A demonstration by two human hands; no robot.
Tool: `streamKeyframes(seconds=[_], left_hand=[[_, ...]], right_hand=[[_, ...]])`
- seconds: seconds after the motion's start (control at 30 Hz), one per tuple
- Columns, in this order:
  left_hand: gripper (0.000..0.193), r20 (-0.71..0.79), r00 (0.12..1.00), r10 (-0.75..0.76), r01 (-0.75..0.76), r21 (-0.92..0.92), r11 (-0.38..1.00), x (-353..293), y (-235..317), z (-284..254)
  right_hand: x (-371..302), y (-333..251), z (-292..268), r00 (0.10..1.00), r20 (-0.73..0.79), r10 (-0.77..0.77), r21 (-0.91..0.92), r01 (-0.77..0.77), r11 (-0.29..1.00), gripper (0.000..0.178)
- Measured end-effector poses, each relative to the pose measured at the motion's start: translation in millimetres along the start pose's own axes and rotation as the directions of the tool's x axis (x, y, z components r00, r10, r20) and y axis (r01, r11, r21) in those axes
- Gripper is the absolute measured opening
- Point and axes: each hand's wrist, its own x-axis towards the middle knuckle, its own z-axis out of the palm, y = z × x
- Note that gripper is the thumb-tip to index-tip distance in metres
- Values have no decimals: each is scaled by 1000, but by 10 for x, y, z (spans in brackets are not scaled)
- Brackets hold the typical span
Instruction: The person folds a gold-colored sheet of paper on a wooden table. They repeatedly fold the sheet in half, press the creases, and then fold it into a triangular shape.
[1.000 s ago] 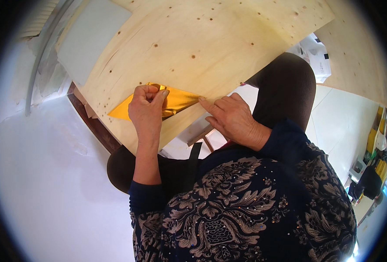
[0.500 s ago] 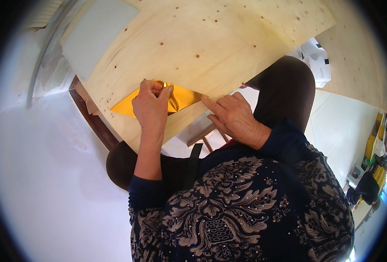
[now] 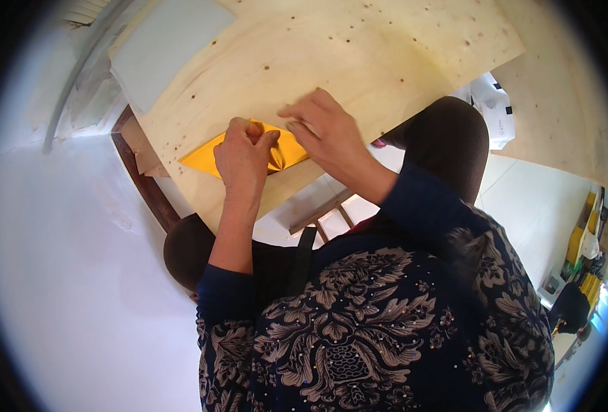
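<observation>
A folded piece of shiny gold paper (image 3: 204,157) lies on the pale wooden board, its long points spreading to left and right. My left hand (image 3: 243,152) pinches the paper at its middle, thumb and fingers closed on the upper fold. Creases run down from that pinch. Just above the right part of the paper is my right hand (image 3: 322,129), its fingers bent and slightly blurred. Its thumb is close to the paper's upper right edge; whether it touches cannot be made out.
The wooden board (image 3: 359,65) spans the area ahead, with a grey sheet (image 3: 173,51) on its far left. My knees in dark trousers (image 3: 451,144) flank its near edge. A white package (image 3: 490,110) sits at the right, and below the board is a wooden frame (image 3: 321,214).
My right hand has left the paper's right tip and moved up and left, nearer my left hand. My left hand keeps its pinch on the gold paper. The view has shifted slightly.
</observation>
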Motion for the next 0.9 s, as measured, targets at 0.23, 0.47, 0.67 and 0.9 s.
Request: streamKeyframes(seconds=[0.23,0.47,0.67,0.9], left_hand=[[32,-4,1000,22,-22,-25,999,-1,-37,-6],[31,-27,998,60,-61,-36,997,-6,-69,9],[27,-37,997,74,-75,-27,997,-6,-47,-18],[42,25,916,399,-378,384,842,-405,54,99]], right_hand=[[206,317,401,968,124,-216,-523,249,815,44],[266,351,308,977,142,-157,-501,208,840,55],[320,343,363,985,133,-109,-543,164,824,59],[334,405,394,984,147,-99,-602,168,781,66]])
